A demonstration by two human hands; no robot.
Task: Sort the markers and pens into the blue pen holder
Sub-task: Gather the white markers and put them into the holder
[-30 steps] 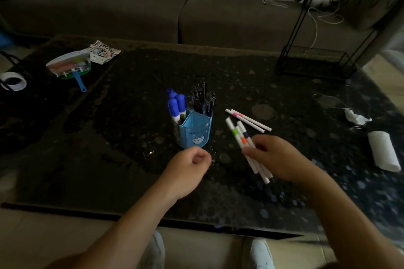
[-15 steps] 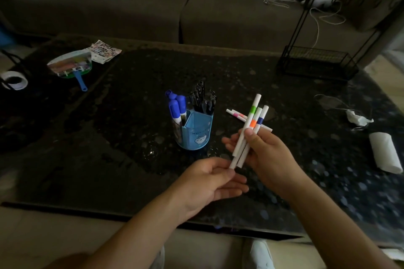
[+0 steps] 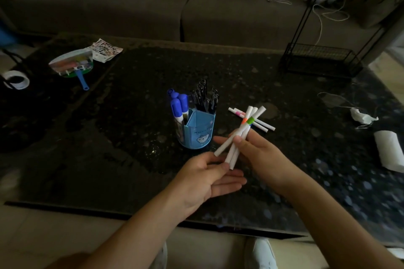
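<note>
Glossy speckled stone table, smooth plastic pen holder, cloth sofa

A dark speckled stone coffee table carries everything. Just beyond the left hand stands a blue plastic pen holder; past the right hand lie loose white markers. Far left sit a colourful hand fan and tape roll; far right, a white paper roll and black wire rack.
</note>
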